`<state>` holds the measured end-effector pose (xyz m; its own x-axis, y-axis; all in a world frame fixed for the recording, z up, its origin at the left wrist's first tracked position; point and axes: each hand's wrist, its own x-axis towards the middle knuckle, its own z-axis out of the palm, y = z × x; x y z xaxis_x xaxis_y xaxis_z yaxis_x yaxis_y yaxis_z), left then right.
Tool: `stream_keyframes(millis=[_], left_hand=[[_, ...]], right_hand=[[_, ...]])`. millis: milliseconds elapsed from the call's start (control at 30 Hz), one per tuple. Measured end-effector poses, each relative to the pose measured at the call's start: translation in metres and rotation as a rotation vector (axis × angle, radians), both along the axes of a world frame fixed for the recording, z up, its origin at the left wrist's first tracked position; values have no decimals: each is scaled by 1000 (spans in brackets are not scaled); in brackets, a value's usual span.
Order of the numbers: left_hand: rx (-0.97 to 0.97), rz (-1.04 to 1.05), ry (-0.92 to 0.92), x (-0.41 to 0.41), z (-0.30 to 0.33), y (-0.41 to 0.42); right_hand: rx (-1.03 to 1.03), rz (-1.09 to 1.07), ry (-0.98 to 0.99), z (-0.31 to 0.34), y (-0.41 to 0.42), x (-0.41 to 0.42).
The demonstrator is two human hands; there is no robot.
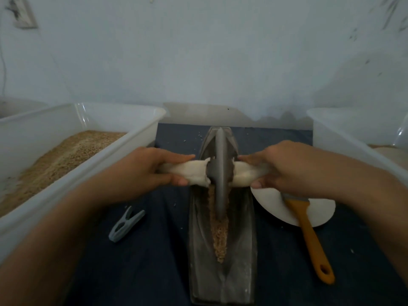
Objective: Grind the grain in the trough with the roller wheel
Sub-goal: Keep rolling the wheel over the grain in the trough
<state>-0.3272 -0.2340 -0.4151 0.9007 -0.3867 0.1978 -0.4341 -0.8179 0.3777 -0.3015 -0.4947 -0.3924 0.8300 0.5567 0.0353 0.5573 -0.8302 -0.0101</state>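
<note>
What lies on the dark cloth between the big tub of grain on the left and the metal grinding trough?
In the head view, a grey clothes peg lies on the cloth between the tub and the trough, apart from both, among a few scattered grains.

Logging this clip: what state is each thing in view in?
Wheel: upright in the trough.
Trough: holds grain along its groove.
Left hand: grips the cloth-wrapped handle.
Right hand: grips the other handle.
Left tub: holds grain.
Peg: lying flat.
Brush: resting partly on the plate.
</note>
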Motion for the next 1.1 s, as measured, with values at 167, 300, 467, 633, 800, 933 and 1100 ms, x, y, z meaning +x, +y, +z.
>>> stream_keyframes(millis=[167,300,467,633,800,933,1100], left_hand=[[-91,-220,362,-19,20,13],[-6,-99,225,-15,14,6],[63,191,-253,5,-16,-14],[46,154,-395,11,-24,-17],[-51,-19,63,-4,3,1],[-14,-158,272,-18,17,11],[9,-24,36,-7,5,0]], right_hand=[[-67,118,203,29,-5,-36],[-67,54,102,17,2,-25],[98,-88,-44,-14,2,16],[117,-66,-101,-20,1,22],[-52,26,55,8,0,-8],[-78,99,199,27,-6,-33],[-37,26,82,10,-1,-14]])
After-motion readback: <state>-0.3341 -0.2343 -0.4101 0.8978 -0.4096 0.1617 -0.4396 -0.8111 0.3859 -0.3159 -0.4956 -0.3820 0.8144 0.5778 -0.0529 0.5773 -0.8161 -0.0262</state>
